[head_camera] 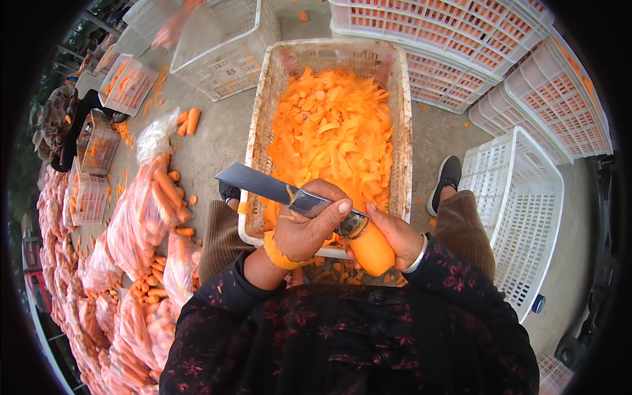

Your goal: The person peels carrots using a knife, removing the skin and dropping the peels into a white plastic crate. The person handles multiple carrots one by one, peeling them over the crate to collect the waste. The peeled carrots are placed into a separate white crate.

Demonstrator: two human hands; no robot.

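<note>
My left hand (308,222) grips a broad metal knife (256,183), its blade pointing out to the left over the crate rim. Bits of peel cling to the blade. A dark, rounded end of the knife lies against a thick peeled carrot (373,252), which my right hand (395,237) holds from the right side. Around my left wrist hangs a strip of carrot peel (279,254). Below both hands, between my legs, a stained white plastic crate (406,123) holds a heap of carrot peelings and cut ends (331,128). My right fingers are partly hidden behind the carrot.
Clear plastic bags of carrots (143,212) cover the ground at left, with loose carrots (190,121) beside them. Stacked crates of carrots (444,29) stand at back right. One white crate (533,197) sits by my right leg. Another person (61,123) is at far left.
</note>
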